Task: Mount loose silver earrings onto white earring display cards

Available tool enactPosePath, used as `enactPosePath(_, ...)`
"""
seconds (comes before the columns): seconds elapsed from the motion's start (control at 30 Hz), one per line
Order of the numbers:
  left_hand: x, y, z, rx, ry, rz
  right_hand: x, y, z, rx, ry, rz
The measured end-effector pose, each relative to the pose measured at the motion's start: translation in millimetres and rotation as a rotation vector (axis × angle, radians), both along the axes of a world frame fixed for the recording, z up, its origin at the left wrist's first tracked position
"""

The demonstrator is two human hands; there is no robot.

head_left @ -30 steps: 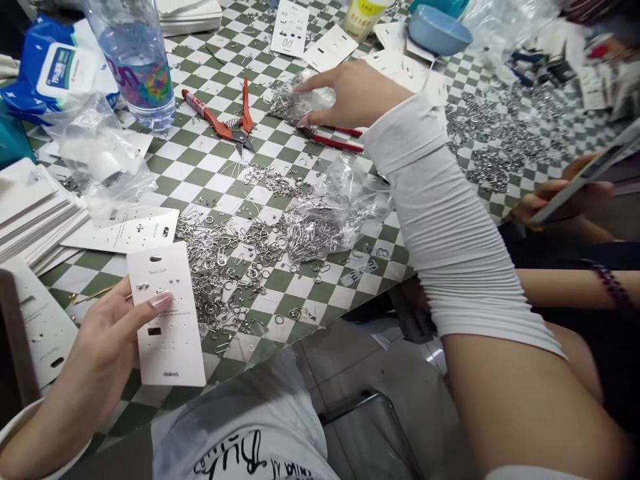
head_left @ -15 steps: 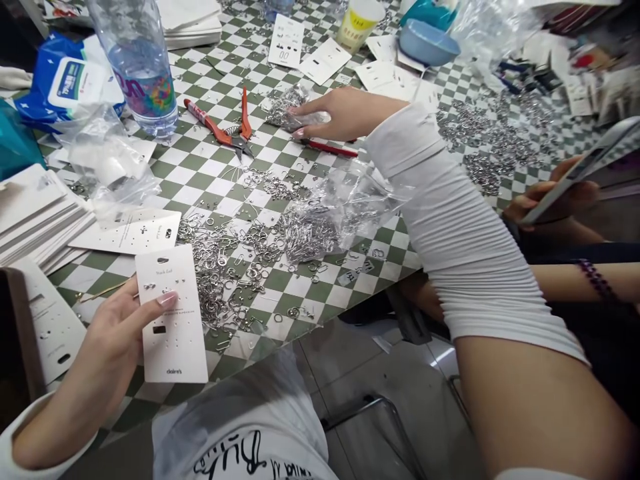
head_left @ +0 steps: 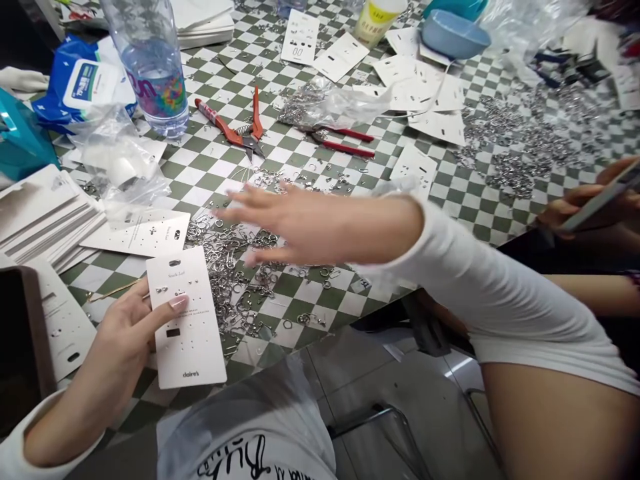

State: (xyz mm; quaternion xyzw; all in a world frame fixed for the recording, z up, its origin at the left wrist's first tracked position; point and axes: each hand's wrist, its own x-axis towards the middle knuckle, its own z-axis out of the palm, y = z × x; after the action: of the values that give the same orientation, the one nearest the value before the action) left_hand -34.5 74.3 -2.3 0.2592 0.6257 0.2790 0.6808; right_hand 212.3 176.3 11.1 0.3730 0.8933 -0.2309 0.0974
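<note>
The right hand [head_left: 315, 227] hovers wide open, holding nothing, with the heap of metal clips [head_left: 233, 280] just under it toward 9 o'clock. The left hand [head_left: 123, 337], nearer the lower-left bench edge, grips an earring card [head_left: 187, 320], its long axis near 12 o'clock.

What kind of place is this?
Probably a small jewellery-packing workshop: heaps of small silver metal parts cover a checkered table, beside stacks of printed earring cards and red-handled pliers.

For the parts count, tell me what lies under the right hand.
Silver rings and clips on the green-and-white checkered tabletop show around the right hand; whatever lies beneath the palm is hidden.
</note>
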Motion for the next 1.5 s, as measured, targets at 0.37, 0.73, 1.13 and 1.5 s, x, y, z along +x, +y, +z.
enactPosePath(0.37, 0.6, -0.5, 0.1, 0.011, 0.021, -0.012, -17.3, -45.5, -38.0, 0.065, 0.115, 0.172)
enactPosePath(0.73, -0.1, -1.5, -0.2, 0.03, -0.016, -0.025, -5.2, -3.7, 19.6, -0.137, 0.332, 0.184)
enactPosePath(1.13, -2.4, -1.8, -7.6, 0.06, -0.036, -0.02, -76.4, 156.2, 1.6, -0.009, 0.704, -0.601)
enactPosePath(1.5, -5.0, -4.5, -10.5, 0.054, -0.076, -0.033, -113.9, 165.9, 3.7, -0.061, 0.664, -0.545)
